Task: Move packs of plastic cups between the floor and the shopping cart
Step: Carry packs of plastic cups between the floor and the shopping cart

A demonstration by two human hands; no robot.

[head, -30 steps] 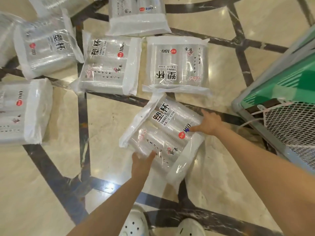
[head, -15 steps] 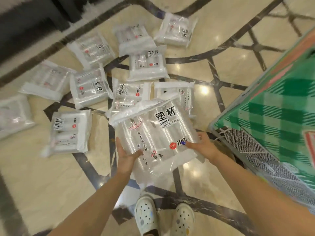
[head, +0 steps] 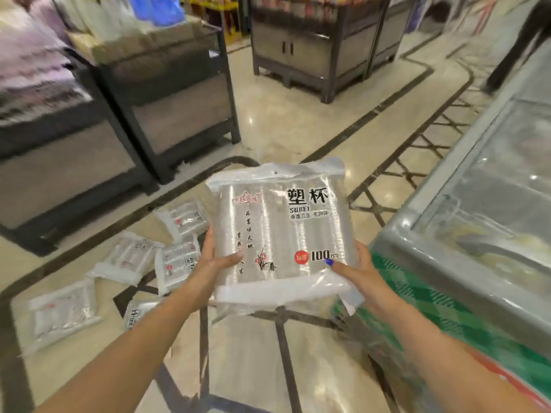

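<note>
Hands are carrying one pack of plastic cups, now lifted off the floor: left hand clamped at nine o'clock, right hand at four. Shopping cart is waiting at three o'clock; remaining packs are lying at eight.

**Printing on the held pack of cups**

The pack of plastic cups bears large black characters "塑杯" at its upper right, with "SUBEI" in Latin capitals just below and a smaller line of characters under that, too fine to read surely. Near the lower right a red round badge stands beside "100 PCS". Vertical brush characters run down the middle; the red logo at upper left is illegible. The packs on the floor are blurred.
</note>
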